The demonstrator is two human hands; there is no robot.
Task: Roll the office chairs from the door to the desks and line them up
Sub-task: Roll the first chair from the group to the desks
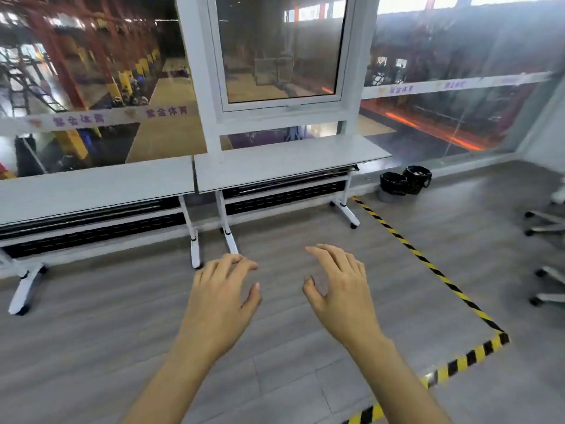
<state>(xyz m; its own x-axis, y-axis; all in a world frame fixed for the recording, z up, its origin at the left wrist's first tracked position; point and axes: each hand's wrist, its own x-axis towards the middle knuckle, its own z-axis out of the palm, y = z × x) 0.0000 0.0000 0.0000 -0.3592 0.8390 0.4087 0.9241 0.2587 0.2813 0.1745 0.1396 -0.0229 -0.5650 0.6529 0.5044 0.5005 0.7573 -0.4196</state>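
Observation:
Two grey desks stand end to end under the window, the left desk and the right desk, both on white wheeled legs. My left hand and my right hand hover side by side over the floor in front of the desks, palms down, fingers relaxed, holding nothing. At the right edge only the star bases and castors of office chairs show; a lower base is partly cut off. Their seats are out of view.
Yellow-and-black tape marks a rectangle on the grey wood floor, running from the right desk's leg toward me. Two black-lined bins stand by the glass wall right of the desks. Large windows back the desks.

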